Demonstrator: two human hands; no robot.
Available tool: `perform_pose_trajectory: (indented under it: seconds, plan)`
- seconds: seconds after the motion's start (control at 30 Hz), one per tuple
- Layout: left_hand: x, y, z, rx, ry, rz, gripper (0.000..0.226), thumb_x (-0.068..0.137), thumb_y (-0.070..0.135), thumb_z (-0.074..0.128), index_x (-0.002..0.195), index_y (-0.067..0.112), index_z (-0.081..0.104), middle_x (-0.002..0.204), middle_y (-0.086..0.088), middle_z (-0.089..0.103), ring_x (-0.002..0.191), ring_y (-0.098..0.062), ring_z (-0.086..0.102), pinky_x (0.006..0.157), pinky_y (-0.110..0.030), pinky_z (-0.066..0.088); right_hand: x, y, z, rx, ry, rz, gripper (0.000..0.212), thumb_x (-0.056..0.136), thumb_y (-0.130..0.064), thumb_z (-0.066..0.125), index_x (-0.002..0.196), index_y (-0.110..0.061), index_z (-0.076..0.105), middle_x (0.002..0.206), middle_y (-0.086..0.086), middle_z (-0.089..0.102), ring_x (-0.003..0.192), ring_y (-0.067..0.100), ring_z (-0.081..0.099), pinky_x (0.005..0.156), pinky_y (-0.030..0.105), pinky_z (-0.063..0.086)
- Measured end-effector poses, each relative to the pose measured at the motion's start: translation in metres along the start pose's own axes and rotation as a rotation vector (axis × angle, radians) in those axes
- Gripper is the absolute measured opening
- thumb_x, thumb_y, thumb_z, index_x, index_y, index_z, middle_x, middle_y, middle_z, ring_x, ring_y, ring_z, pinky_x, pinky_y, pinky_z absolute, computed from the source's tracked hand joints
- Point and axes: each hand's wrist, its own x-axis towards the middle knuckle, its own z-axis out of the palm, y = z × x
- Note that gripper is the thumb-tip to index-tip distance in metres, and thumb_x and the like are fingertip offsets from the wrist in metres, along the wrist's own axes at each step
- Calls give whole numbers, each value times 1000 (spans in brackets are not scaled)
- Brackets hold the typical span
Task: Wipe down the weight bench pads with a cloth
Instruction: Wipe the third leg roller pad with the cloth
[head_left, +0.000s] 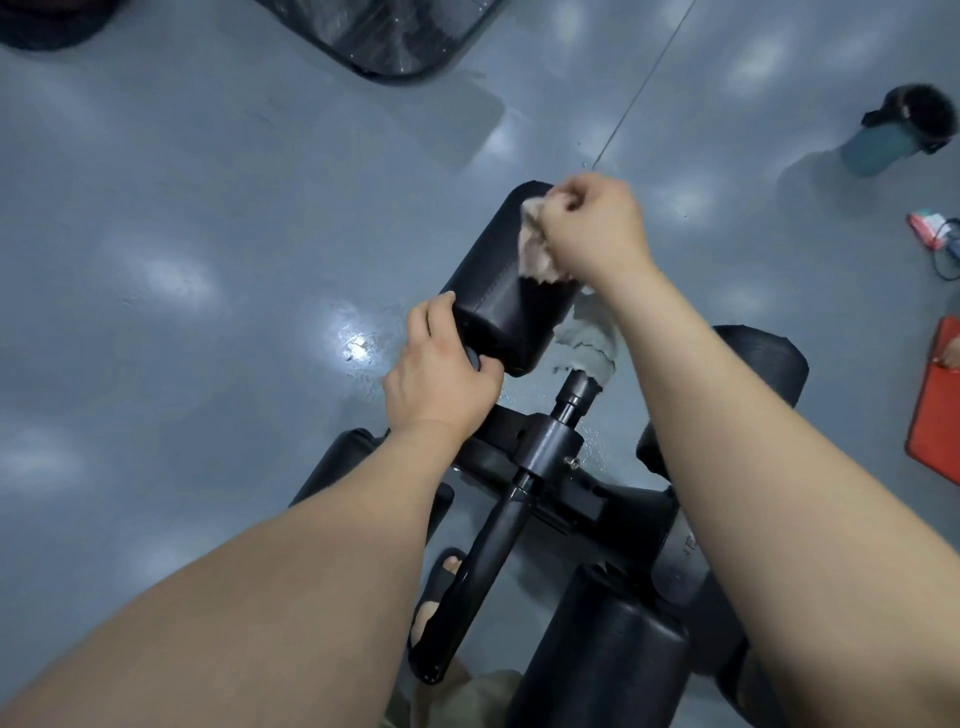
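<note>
A black cylindrical roller pad (488, 275) sticks out from the bench's black metal frame (545, 447) at mid-frame. My right hand (592, 228) is closed around a crumpled pale cloth (535, 244) and presses it against the pad's upper right side. My left hand (441, 374) grips the near end of the same pad. Another roller pad (763, 364) shows behind my right forearm, partly hidden. A third black roller pad (597, 649) lies at the bottom, and one more (337, 462) peeks out under my left forearm.
The floor (182, 260) is glossy grey with light reflections. A teal bottle with a dark lid (893, 135) stands far right, with a small packet and cable (935, 234) below it and a red object (935, 405) at the right edge. Dark equipment (395, 36) lies at the top. A sandalled foot (441, 582) is beside the frame.
</note>
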Motion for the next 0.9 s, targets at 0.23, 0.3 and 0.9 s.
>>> perform_pose_trajectory:
  seconds: [0.23,0.3,0.9]
  plan:
    - [0,-2,0,9,21,44,64,82,38,62,140,33,35,140,11,34,88,-22,61,74,-34,44,44,18,0,-96,-6,56,35,96,-20,49,127,-17,65,128,8,65,118,21,59,99,23,41]
    - [0,-3,0,8,29,54,63,82,37,63,139,34,36,140,12,34,86,-21,62,72,-33,43,45,21,1,-78,58,58,33,96,-20,52,128,-19,62,131,8,58,109,19,58,93,18,37]
    - [0,-3,3,-9,26,23,67,84,39,61,144,33,33,146,9,37,100,-22,62,79,-35,43,38,12,9,-344,14,20,40,88,-4,50,122,-17,67,132,19,52,116,42,55,101,34,44]
